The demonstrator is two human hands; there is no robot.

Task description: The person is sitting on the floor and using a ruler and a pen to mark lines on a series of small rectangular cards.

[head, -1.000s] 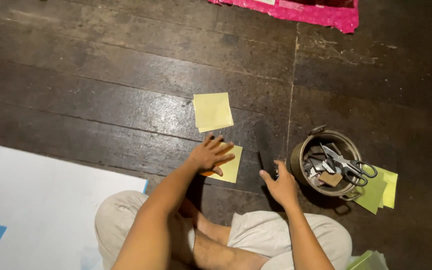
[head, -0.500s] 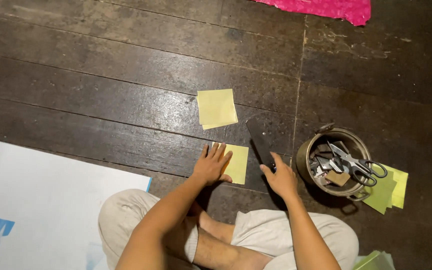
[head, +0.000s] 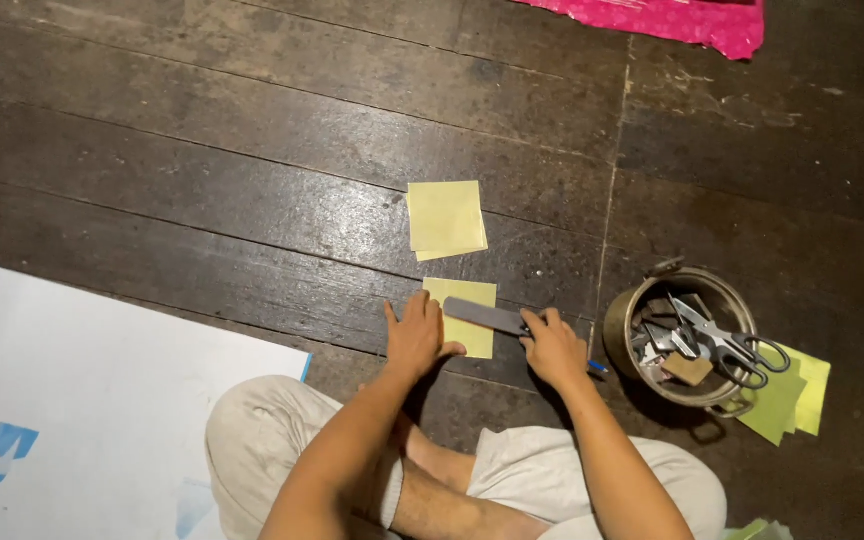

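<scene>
At the far left a large white sheet [head: 82, 400] with blue marks is spread on the dark plank floor [head: 202, 150], well apart from the fingers. The left hand [head: 414, 338] is laid flat, fingers spread and gripping nothing, on the near yellow paper square [head: 464, 316], pinning its left edge. A second stack of yellow squares [head: 445, 217] lies just beyond the fingertips. A flat grey blade [head: 484, 316] is laid across the pinned square and is held at its handle end by the right hand [head: 552, 345], whose fingers are curled closed around it. The paper is best kept pressed firmly, with the left fingertips held clear of the blade's edge. To the right of that hand stands a round metal tin [head: 628, 320] of scissors [head: 727, 345], with more yellow-green paper [head: 797, 395] beside it.
</scene>
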